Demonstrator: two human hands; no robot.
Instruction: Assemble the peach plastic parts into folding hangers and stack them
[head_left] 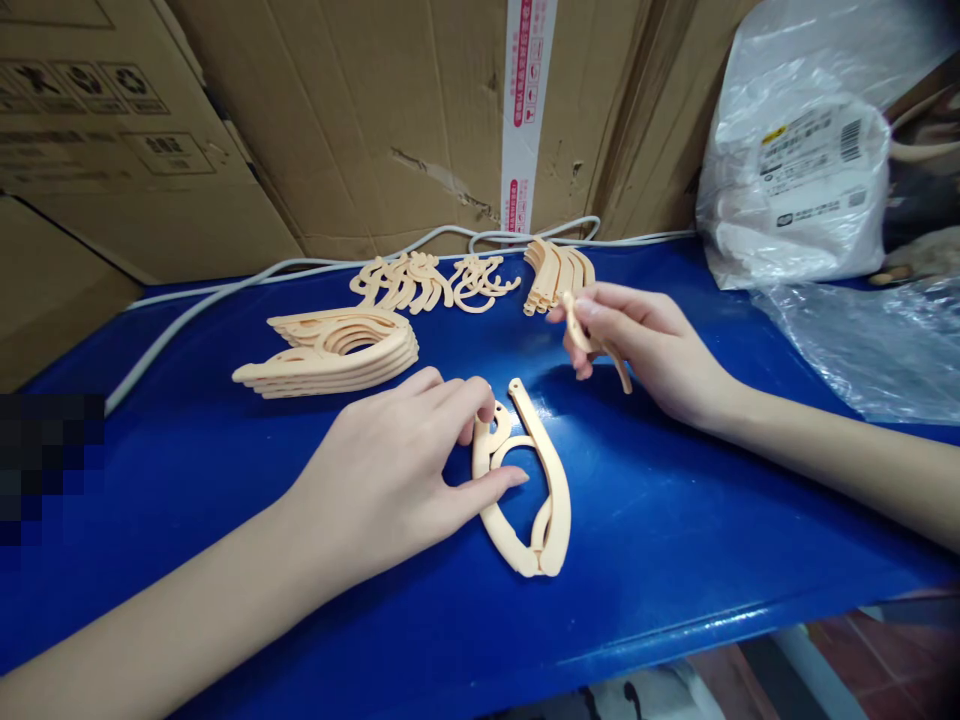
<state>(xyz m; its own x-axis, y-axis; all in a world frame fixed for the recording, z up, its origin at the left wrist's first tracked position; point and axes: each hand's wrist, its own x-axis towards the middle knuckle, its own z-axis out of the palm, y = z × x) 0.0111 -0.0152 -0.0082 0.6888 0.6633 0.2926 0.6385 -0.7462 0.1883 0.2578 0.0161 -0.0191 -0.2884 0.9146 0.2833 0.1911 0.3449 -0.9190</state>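
A beige plastic folding hanger (556, 480) lies on the blue tabletop, its two arms joined at the near end and apart at the far end. My left hand (409, 460) has its fingers bent over the hanger's left arm, with the thumb stretched across the middle. The fingertips are partly hidden. Above and to the right, my right hand (637, 340) pinches a small beige hook piece (581, 330) between thumb and fingers, off the table. Its curved end points down toward me. Left of the hanger is a stack of folded hangers (330, 360).
Loose beige hooks (480, 280) and curved pieces (405, 280) lie at the back, beside a bundle of hanger arms (559, 270). A white cable (285, 268) runs along cardboard boxes (405, 130). Clear plastic bags (795, 190) sit at the right.
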